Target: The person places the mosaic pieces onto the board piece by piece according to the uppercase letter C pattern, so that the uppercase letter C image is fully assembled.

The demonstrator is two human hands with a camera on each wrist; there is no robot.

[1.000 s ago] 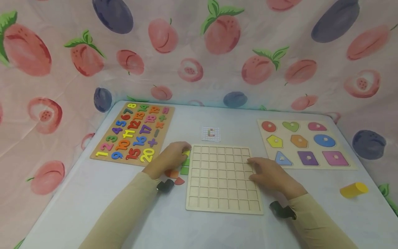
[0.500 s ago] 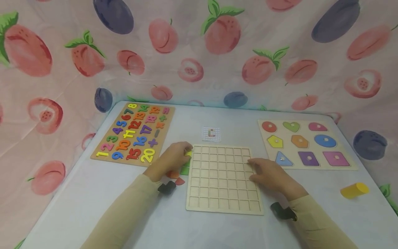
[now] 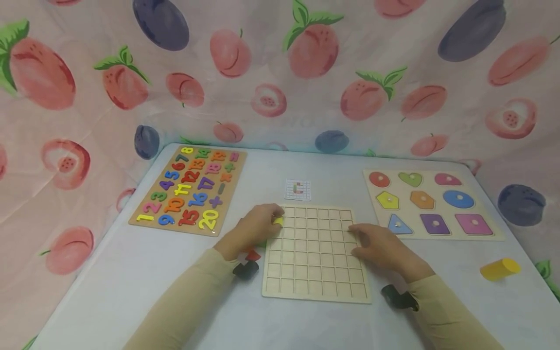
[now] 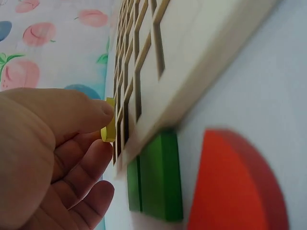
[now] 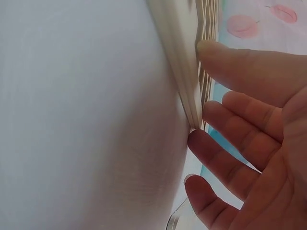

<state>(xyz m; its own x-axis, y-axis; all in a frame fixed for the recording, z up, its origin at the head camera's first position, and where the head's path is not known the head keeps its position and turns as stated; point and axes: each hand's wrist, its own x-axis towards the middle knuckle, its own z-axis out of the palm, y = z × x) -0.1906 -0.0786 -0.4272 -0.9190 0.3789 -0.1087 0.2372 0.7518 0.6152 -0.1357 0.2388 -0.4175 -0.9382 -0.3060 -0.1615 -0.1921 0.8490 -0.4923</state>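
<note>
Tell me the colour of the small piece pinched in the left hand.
Yellow: the small piece shows best in the left wrist view, pinched by the left hand.

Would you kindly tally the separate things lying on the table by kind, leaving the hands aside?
Wooden puzzle boards: 3 (number board, grid board, shape board)
Pattern card: 1
Yellow cylinder: 1
Loose coloured pieces: 3 (yellow, green, red)
Total: 8
</note>
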